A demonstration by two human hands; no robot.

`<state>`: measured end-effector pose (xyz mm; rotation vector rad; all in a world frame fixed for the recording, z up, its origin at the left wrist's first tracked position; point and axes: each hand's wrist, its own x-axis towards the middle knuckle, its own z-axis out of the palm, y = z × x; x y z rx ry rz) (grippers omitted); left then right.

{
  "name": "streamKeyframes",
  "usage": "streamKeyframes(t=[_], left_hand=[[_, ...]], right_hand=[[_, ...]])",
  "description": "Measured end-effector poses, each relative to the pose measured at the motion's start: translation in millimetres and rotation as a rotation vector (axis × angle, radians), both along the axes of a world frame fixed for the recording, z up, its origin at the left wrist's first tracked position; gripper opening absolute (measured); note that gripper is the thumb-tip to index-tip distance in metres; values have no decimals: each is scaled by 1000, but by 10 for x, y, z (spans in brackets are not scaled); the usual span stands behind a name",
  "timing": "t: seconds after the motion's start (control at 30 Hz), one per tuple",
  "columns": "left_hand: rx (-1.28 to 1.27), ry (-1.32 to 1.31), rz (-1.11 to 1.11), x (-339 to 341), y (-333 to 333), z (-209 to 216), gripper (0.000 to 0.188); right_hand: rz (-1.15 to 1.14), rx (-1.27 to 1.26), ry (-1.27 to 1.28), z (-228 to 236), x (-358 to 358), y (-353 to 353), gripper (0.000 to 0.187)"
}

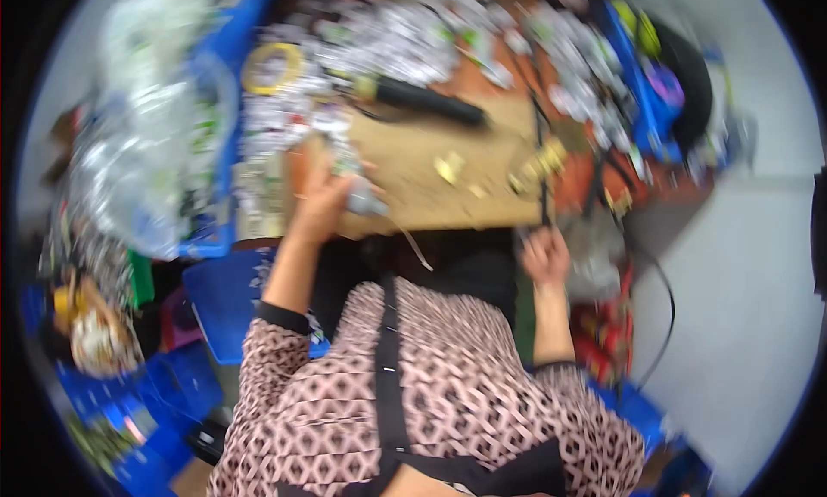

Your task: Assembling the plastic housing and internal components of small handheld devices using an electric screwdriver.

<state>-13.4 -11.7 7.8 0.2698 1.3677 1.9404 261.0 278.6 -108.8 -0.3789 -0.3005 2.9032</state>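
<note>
My left hand (pixel 320 202) is at the left front of a brown cardboard sheet (pixel 413 187), fingers wrapped round a small grey-white part (pixel 365 197) with a thin pale wire (pixel 417 247) dangling from it past the sheet's front edge. Just off the right front corner, my right hand (pixel 545 256) is closed. A narrow black strip (pixel 544 200) runs down to its fingers; blur hides whether they grip it. Across the back of the cardboard lies a black cylindrical tool (pixel 431 101), its left end yellowish. Yellowish scraps (pixel 448 167) are scattered on the sheet.
Piles of small white pieces (pixel 388 45) cover the back of the table, with a yellow tape roll (pixel 274 68) at their left. Blue bins hold clear plastic bags (pixel 142 152) on the left. Another blue tray (pixel 637 83) stands at the back right. A black cable (pixel 670 316) hangs at the right.
</note>
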Motion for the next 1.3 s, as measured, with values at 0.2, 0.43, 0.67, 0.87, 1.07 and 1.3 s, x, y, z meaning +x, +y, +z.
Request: streamKeyframes(t=[0.2,0.43,0.67,0.87,1.07,1.3], left_hand=[[167,-36,-147,-55,243,-32,54],[290,-60,-132,-26,65,56,57],[256,7,-127,-34,127,-14,61],[245,501,-154,-61,59,-11,56],[399,44,-123,-56,91,-133,52],[233,194,-128,-17,64,29,49]], right_hand=[[497,740,423,1880,-1092,-408,37],[220,1668,869,3520,-3593,-1715,19],[-7,2873,506,3307,-5922,-2634,26],[-163,2874,229,2882,-6800,-2800,22],[-772,2641,649,2714,-6544,-2829,19],[-78,1379,442,3039,-4642,-2179,14]])
